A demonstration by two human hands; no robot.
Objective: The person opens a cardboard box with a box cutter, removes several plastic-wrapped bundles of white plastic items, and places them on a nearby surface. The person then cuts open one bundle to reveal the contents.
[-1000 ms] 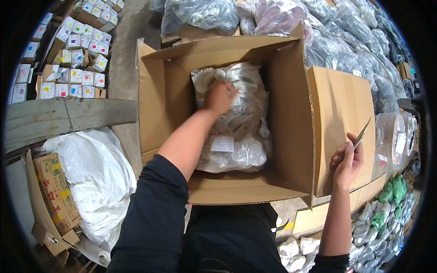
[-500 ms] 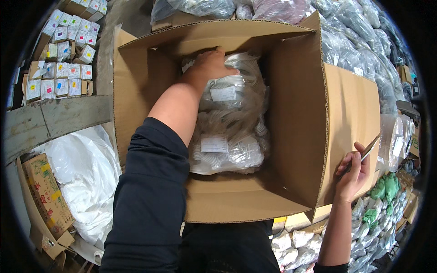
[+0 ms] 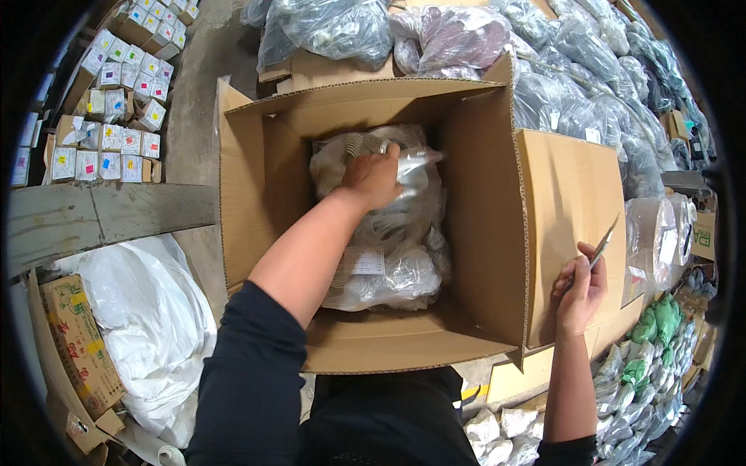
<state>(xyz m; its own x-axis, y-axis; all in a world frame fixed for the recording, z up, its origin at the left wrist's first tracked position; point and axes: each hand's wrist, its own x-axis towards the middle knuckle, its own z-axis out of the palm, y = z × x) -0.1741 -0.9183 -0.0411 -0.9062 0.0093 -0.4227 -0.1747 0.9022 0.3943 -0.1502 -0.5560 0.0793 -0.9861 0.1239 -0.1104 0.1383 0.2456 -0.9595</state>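
A large cardboard box stands open in front of me. Inside it lie clear plastic bags of pale ribbed, coiled pieces, with a white label on the nearer one. My left hand reaches down into the box, its fingers closed on the crumpled plastic of the farther bag. Part of that bag is covered by the hand. Outside the box, over its right flap, my right hand is closed around a slim, pointed metal tool. The tool's point is up and to the right; its exact kind is unclear.
Filled plastic bags are heaped at the back and right. Several small labelled boxes sit far left beyond a grey beam. White sheeting and a printed carton lie at left. Green bags lie lower right.
My left hand has moved nearer and right, and its fingers have closed on the bag. The box sits a little lower and smaller in view. My right hand still holds the tool.
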